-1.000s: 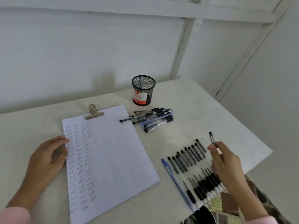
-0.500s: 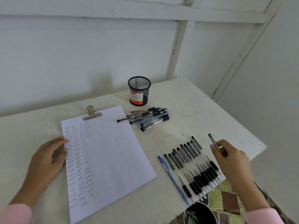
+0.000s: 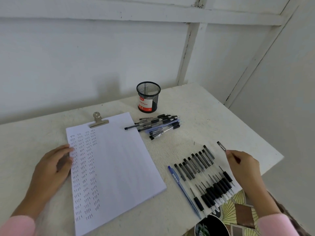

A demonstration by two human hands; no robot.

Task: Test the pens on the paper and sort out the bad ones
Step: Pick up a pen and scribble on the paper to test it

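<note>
Our right hand (image 3: 243, 165) pinches a pen (image 3: 221, 146) in its fingers (image 3: 230, 153), just beside the pen row (image 3: 202, 178). Our left hand (image 3: 51, 167) rests on the paper (image 3: 115, 167) edge, fingers relaxed.

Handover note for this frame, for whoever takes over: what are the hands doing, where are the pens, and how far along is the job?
Left hand: rests on the left edge of the paper, fingers relaxed.
Right hand: pinches a pen at the far end of the row of pens.
A pile of pens lies beside the mesh cup.
Done: columns of "test" marks cover the paper's left part.
Left: which group is untested cannot be told, so check before continuing.
</note>
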